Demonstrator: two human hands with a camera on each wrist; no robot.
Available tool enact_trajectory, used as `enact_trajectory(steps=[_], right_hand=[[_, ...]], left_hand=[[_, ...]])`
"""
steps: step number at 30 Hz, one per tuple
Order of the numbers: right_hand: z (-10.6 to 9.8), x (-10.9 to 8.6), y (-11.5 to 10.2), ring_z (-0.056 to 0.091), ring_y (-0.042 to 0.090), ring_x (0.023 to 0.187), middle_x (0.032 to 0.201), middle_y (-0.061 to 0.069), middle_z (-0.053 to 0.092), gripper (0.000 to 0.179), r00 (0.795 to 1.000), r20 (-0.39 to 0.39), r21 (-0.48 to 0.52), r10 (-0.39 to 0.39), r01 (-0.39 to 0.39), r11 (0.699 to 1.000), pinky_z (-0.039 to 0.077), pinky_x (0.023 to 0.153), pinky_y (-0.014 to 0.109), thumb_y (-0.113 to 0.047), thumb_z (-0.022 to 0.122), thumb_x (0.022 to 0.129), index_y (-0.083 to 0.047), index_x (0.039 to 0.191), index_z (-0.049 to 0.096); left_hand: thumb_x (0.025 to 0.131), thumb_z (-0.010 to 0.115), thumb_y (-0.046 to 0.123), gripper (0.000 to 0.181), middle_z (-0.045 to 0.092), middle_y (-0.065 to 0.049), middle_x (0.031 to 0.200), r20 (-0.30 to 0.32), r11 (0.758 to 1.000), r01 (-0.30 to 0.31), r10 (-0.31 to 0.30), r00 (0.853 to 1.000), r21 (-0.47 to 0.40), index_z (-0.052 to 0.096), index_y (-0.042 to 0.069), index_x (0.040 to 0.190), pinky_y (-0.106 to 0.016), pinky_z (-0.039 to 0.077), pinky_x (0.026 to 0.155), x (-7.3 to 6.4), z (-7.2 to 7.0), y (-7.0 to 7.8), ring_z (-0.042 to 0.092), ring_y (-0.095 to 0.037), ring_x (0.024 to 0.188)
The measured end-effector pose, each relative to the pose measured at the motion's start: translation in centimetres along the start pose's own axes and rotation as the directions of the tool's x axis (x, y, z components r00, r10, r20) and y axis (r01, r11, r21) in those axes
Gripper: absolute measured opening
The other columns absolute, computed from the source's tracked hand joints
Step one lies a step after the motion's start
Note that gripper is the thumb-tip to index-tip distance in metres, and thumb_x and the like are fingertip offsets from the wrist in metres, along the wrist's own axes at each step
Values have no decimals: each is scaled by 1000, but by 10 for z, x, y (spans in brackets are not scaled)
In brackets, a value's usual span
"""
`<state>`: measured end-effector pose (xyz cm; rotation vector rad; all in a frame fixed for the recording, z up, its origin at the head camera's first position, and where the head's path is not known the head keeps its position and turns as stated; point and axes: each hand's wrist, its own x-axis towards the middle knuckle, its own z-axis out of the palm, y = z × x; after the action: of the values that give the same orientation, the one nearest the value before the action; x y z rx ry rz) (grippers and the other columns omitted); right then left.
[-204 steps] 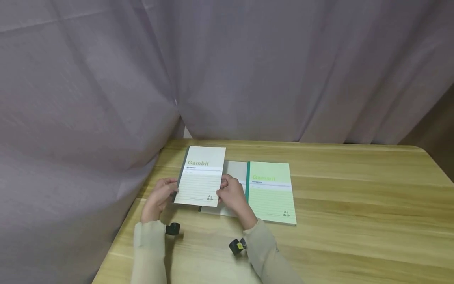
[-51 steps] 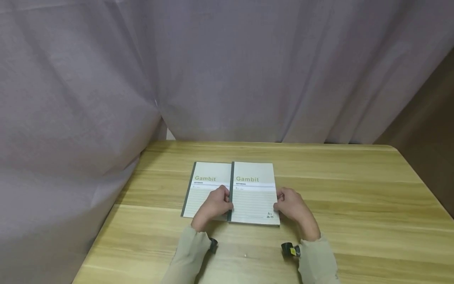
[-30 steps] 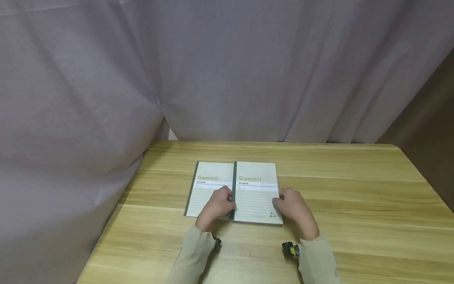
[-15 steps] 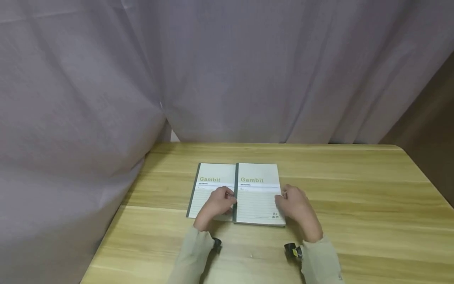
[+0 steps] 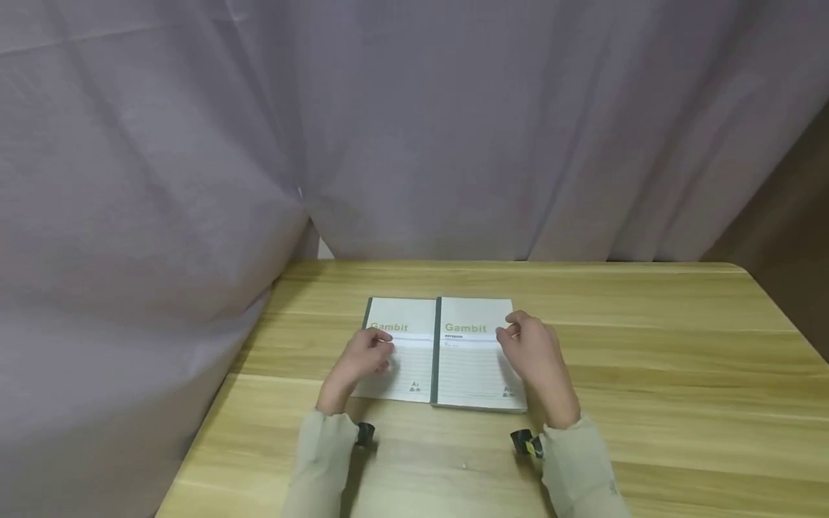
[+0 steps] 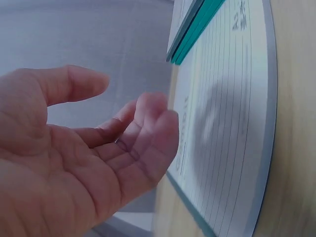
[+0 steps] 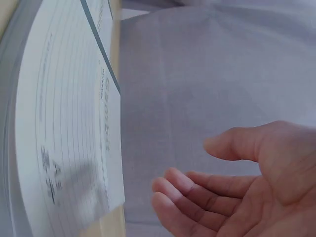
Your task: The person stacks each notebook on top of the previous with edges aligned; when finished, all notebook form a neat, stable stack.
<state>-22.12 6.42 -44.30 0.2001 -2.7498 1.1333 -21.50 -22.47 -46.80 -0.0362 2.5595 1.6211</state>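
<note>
Two white "Gambit" notebooks with dark spines lie side by side. The left notebook (image 5: 411,367) is flat on the table; the right notebook (image 5: 476,370) tops a thicker stack. Teal spines (image 6: 201,30) show beneath that top notebook in the left wrist view. My left hand (image 5: 364,358) hovers over the left notebook's spine side, fingers loosely bent, holding nothing. Above the stack's right edge is my right hand (image 5: 536,356), its thumb apart from the relaxed fingers. Both wrist views show bare palms, with hand shadows falling on the covers.
The wooden table (image 5: 648,360) extends to the right and in front of the notebooks. A grey curtain (image 5: 421,129) hangs behind the table and down its left side. Small black cameras (image 5: 365,434) sit at both sleeve cuffs.
Earlier, both hands held a white notebook above the left one; it now lies on the green notebook at right. Both hands have since let go and risen, the left moving leftward.
</note>
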Motion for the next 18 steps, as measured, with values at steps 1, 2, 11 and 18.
enact_trajectory(steps=[1,2,11,18], right_hand=[[2,1,-3,63,32,82,92,18,69,35,1000,-8,7,1,-1,1000,50,78,48,-12,61,94,14,117,64],[4,2,-5,64,33,83,93,18,70,34,1000,-14,14,-1,1,1000,50,78,48,-12,61,94,13,117,64],[21,5,-20,69,35,91,100,21,72,41,999,-6,110,46,-45,993,53,82,49,-12,62,93,14,125,59],[32,5,-23,71,35,93,103,23,72,46,996,27,133,85,-88,987,53,83,49,-13,64,92,15,128,56]], left_hand=[[93,54,2,27,63,-22,88,-6,1000,-7,7,1000,10,60,-15,113,-31,54,62,0,-2,0,62,-23,68],[93,54,2,27,63,-21,88,-11,1000,-12,12,1000,22,60,-15,113,-30,53,63,-1,-4,0,62,-24,70],[93,56,4,29,66,-21,92,-41,996,-17,21,999,88,62,-16,113,-32,55,68,1,-10,-3,65,-34,83],[93,59,6,33,66,-24,104,-46,994,22,-17,999,112,60,-17,117,-39,55,80,2,-9,-3,64,-32,91]])
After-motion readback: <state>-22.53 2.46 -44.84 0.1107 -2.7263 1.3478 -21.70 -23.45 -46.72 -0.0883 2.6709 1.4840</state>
